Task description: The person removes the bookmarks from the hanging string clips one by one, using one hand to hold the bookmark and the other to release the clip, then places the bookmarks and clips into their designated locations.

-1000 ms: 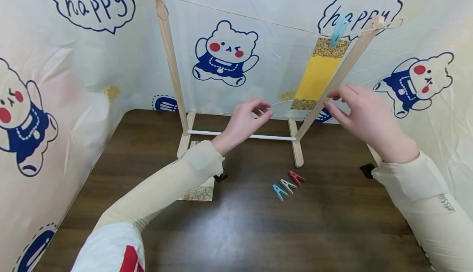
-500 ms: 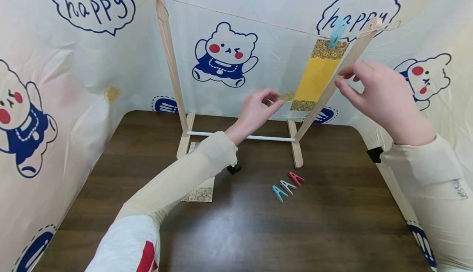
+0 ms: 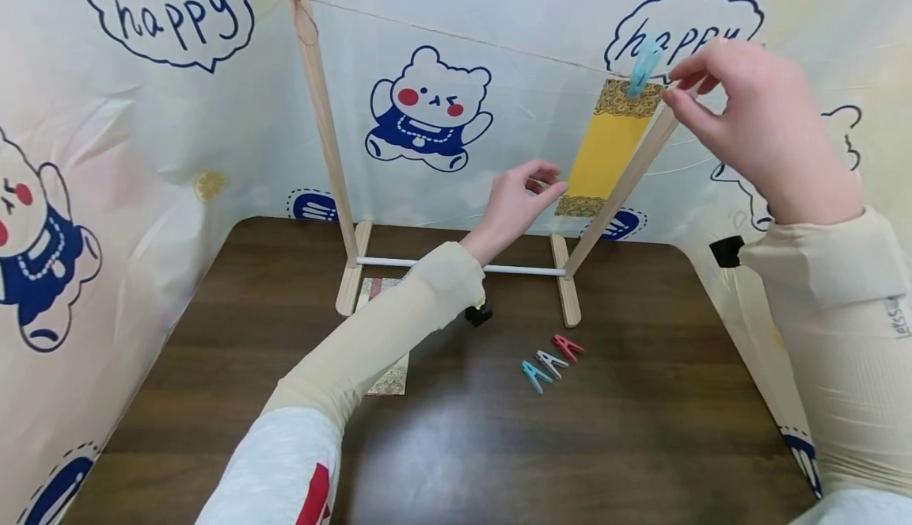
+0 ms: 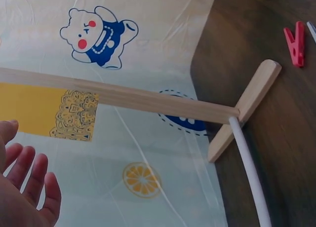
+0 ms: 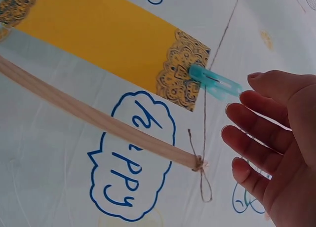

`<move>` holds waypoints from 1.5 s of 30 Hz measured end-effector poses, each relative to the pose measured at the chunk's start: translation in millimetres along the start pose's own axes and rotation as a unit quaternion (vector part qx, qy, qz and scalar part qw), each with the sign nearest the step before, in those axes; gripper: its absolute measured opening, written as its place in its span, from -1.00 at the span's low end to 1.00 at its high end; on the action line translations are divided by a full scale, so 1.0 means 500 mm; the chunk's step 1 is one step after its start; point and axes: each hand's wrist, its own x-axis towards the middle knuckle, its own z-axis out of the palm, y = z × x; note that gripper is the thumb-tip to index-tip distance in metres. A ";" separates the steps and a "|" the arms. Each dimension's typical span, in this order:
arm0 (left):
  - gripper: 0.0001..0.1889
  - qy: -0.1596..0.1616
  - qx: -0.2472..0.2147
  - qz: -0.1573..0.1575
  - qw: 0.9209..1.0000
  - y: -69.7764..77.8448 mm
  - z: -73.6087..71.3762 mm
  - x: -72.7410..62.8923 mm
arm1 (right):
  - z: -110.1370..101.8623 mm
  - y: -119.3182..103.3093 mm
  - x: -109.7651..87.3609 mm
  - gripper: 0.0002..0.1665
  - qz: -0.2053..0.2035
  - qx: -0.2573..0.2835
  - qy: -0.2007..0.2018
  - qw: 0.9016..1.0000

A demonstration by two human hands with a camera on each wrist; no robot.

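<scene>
A yellow strip with dark patterned ends (image 3: 609, 153) hangs from a thin string (image 3: 456, 34), held at its top by a light blue clothespin (image 3: 644, 68). My right hand (image 3: 769, 125) is close beside that clothespin, fingers loosely bent; in the right wrist view its thumb and index fingertips are near the clothespin's tail, with nothing plainly gripped. My left hand (image 3: 516, 200) is raised near the strip's lower end, fingers relaxed and holding nothing. In the left wrist view the strip's patterned end (image 4: 75, 114) lies beyond the left fingers.
The string runs between the left post (image 3: 321, 113) and right post (image 3: 620, 192) of a wooden stand, joined below by a white rod (image 3: 527, 270). Blue (image 3: 536, 377), white (image 3: 552, 363) and red (image 3: 568, 348) clothespins lie on the dark table. A patterned strip (image 3: 390, 382) lies partly under my left forearm.
My right hand has risen along the right post to the hanging clothespin. The left hand has moved right and slightly up, towards the strip's lower end. The loose clothespins have stayed put.
</scene>
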 end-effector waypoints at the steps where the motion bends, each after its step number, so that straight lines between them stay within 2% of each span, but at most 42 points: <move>1: -0.71 -0.001 0.000 -0.002 1.000 0.000 0.003 0.004 | -0.002 0.000 0.007 -0.70 -0.001 -0.002 -0.001 1.000; 6: -0.70 -0.008 -0.003 -0.003 1.000 0.004 0.016 0.017 | -0.010 0.002 0.038 -0.61 0.008 -0.004 -0.016 1.000; 13: -0.74 0.000 -0.003 -0.001 1.000 0.011 0.025 0.028 | -0.007 0.005 0.077 -0.37 0.042 -0.037 -0.107 0.993; 19: -0.80 0.010 0.000 0.005 1.000 0.011 0.026 0.030 | 0.010 0.009 0.089 -0.30 0.037 -0.038 -0.133 0.990; 23: -0.82 0.008 0.003 0.007 1.000 0.012 0.024 0.029 | 0.014 0.010 0.093 -0.34 0.043 -0.029 -0.139 0.989; 30: -0.82 0.008 0.001 0.011 1.000 0.013 0.020 0.030 | 0.009 0.009 0.099 -0.44 0.049 -0.019 -0.121 0.991; 36: -0.81 0.012 0.003 0.014 1.000 0.012 0.019 0.028 | 0.001 0.011 0.101 -0.48 0.053 -0.009 -0.127 0.990; 42: -0.82 0.012 0.004 0.013 1.000 0.011 0.018 0.026 | 0.001 0.016 0.105 -0.51 0.029 -0.006 -0.121 0.992; 45: -0.81 0.010 0.003 0.010 1.000 0.012 0.016 0.026 | -0.002 0.015 0.105 -0.50 0.041 0.002 -0.123 0.992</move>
